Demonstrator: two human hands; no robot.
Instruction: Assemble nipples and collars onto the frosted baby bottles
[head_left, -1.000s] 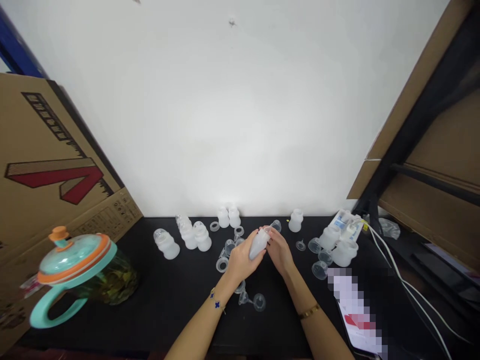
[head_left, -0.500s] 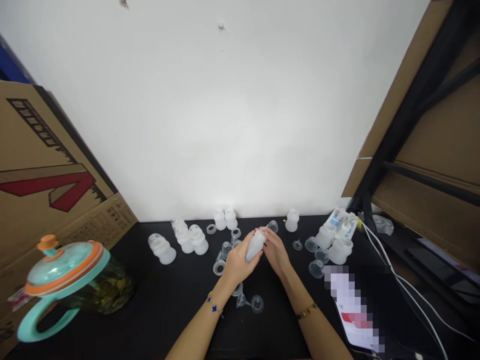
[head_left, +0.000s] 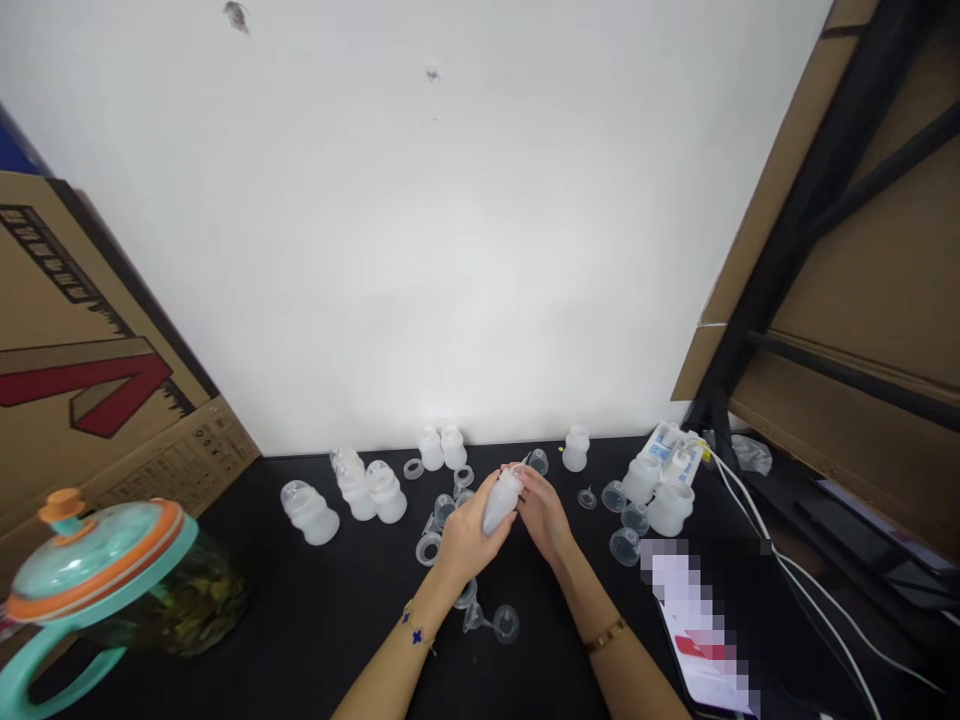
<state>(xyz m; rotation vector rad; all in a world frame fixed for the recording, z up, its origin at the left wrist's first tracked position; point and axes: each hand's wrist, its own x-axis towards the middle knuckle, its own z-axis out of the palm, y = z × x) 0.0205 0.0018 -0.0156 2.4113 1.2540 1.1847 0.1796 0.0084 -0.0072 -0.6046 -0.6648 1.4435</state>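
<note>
My left hand (head_left: 466, 540) is wrapped round a small white translucent bottle (head_left: 501, 502), tilted with its neck to the upper right. At that neck, the fingers of my right hand (head_left: 545, 512) pinch a small clear part, too small to make out fully. Beyond the hands lies a clear dome cap (head_left: 538, 461). Left of my left hand are clear caps (head_left: 444, 511) and a ring (head_left: 429, 549). A funnel-shaped clear piece (head_left: 473, 617) and a round clear piece (head_left: 506, 624) lie below the hands.
Capped bottles (head_left: 311, 513) stand at the left, uncapped ones (head_left: 576, 448) by the wall and at right (head_left: 670, 510). A teal-lidded jug (head_left: 112, 560) fills the lower left. At right are a power strip (head_left: 679, 452), white cables (head_left: 757, 510) and a phone (head_left: 701, 650).
The whole view has shifted, so objects on the table appear slightly further left and lower. Both hands still hold the bottle and the small part at its neck.
</note>
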